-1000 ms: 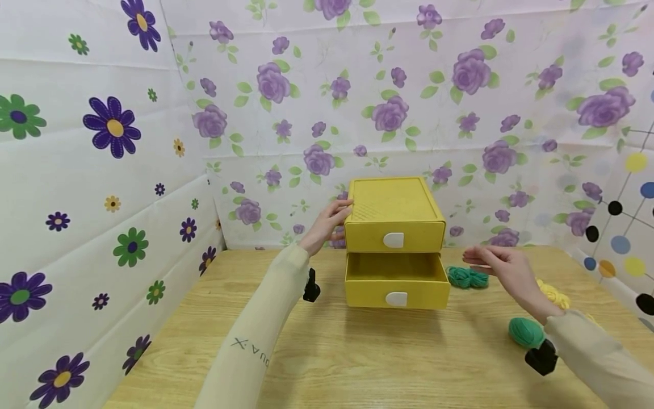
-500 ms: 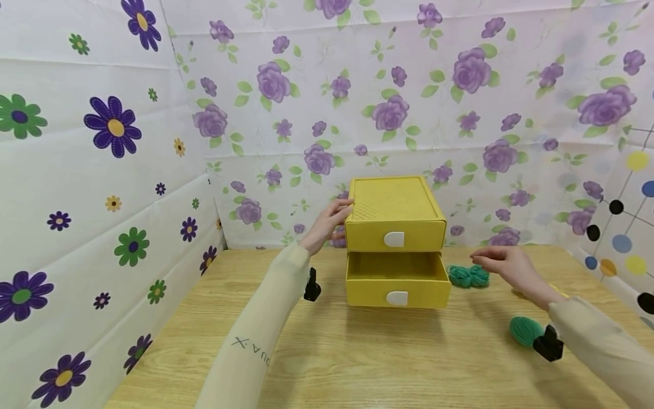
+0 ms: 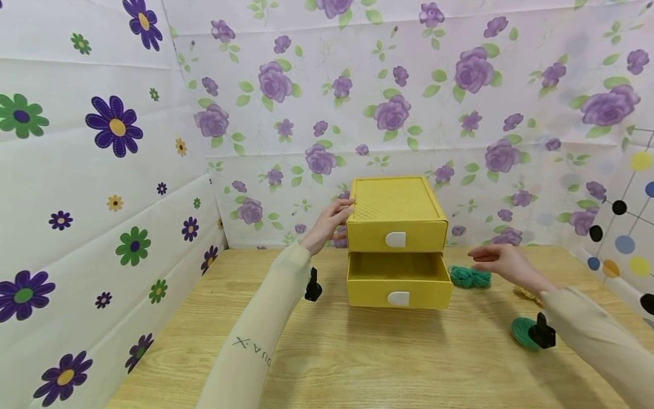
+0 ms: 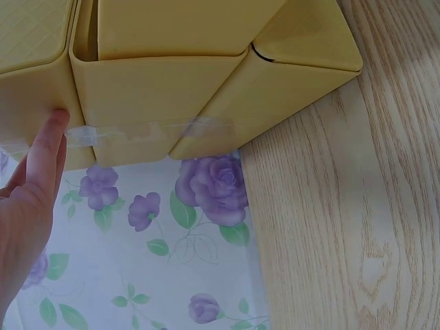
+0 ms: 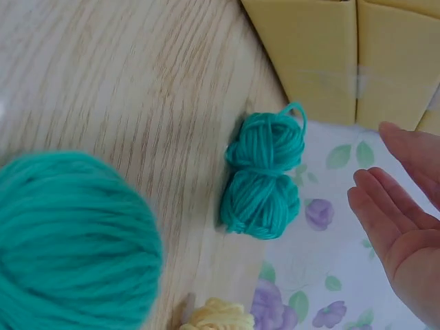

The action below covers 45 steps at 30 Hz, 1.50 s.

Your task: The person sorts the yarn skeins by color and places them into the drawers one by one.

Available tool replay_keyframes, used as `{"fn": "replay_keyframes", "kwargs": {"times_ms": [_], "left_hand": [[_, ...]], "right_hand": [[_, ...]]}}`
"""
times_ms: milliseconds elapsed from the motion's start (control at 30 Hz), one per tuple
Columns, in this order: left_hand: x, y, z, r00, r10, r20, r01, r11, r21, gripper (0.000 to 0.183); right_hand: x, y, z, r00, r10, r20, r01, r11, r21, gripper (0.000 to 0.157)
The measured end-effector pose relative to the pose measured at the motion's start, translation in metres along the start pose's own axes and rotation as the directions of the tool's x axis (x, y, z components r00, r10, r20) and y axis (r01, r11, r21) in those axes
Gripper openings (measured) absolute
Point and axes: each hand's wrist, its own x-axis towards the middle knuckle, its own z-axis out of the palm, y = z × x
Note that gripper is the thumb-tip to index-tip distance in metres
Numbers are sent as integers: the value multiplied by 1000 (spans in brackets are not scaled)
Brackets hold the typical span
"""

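Observation:
A yellow two-drawer box stands at the back of the table, its lower drawer pulled out and its upper drawer pushed in. My left hand touches the box's left side near the top with extended fingers; in the left wrist view a fingertip meets the yellow wall. To the right of the box, my right hand hovers with loosely bent fingers and holds nothing. Just beyond it lies a green yarn skein, tied at its middle, also seen in the right wrist view.
A green yarn ball sits nearer on the right, partly behind the black wrist camera. Pale yellow yarn peeks out by the right sleeve. Flowered sheets enclose the wooden table at the back and sides.
My right hand shifted slightly right, then a little back left, its fingers drawing closer together. The left hand stays at the box, and the lower drawer remains pulled out.

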Motion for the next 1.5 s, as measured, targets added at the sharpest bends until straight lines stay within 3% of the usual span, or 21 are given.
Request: {"fn": "replay_keyframes", "kwargs": {"times_ms": [633,1100,1300,1500], "left_hand": [[-1,0,1,1000,-3,6,3,1000,-16,40],[0,0,-1,1000,-1,15,1,1000,-11,42],[0,2,-1,999,-21,25,21,1000,-17,43],[-8,15,-1,997,-31,76,34,999,-31,46]], "right_hand": [[11,30,5,1000,21,5,-20,991,-134,38],[11,40,10,998,57,11,-56,996,-70,39],[11,47,14,992,121,30,-120,992,-35,41],[12,50,17,988,151,25,-149,986,-76,36]]}}
